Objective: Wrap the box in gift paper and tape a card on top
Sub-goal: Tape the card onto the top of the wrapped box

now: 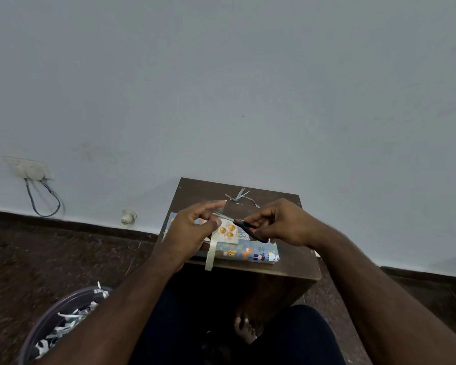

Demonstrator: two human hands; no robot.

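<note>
Scissors (248, 227) gripped in right hand (279, 223); left hand (192, 230) fingers pinching tape (211, 252) over wrapped box (250, 252)

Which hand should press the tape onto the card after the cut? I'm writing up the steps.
Left. The left hand already pinches the tape over the card, while the right hand grips the scissors.

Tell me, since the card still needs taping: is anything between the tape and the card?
Nothing visible does. The left hand pinches the tape just above the card on the wrapped box. The right hand holds scissors over the card, blades reaching toward the tape, probably to cut it, not block it.
</note>
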